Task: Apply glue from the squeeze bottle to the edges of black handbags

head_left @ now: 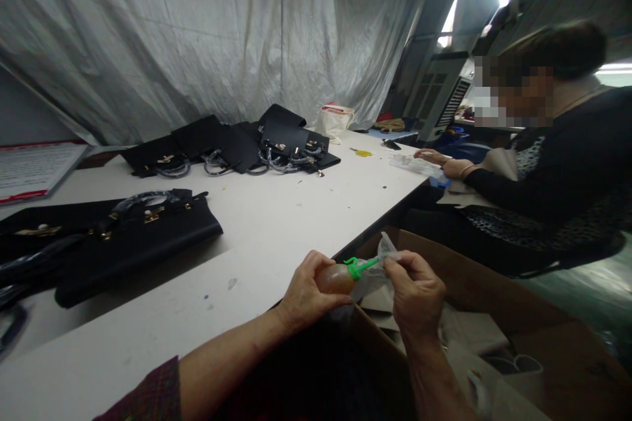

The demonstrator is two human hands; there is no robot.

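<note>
Beside the table's near edge (276, 230), seen from the head camera: holding the squeeze bottle (336, 279), with amber-looking contents, between curled thumb and fingers of the left hand (303, 289). Pinching clear film (388, 243) narrowly with the right hand (419, 286) at the tip of the green nozzle (363, 268); cannot tell whether also gripping the nozzle itself. Near an open cardboard box (494, 283), well apart from black handbags (148, 253). Apparently wiping or clearing the nozzle. Calling next, probably, for steadying the bottle without squeezing and drawing film cleanly off the tip.
</note>
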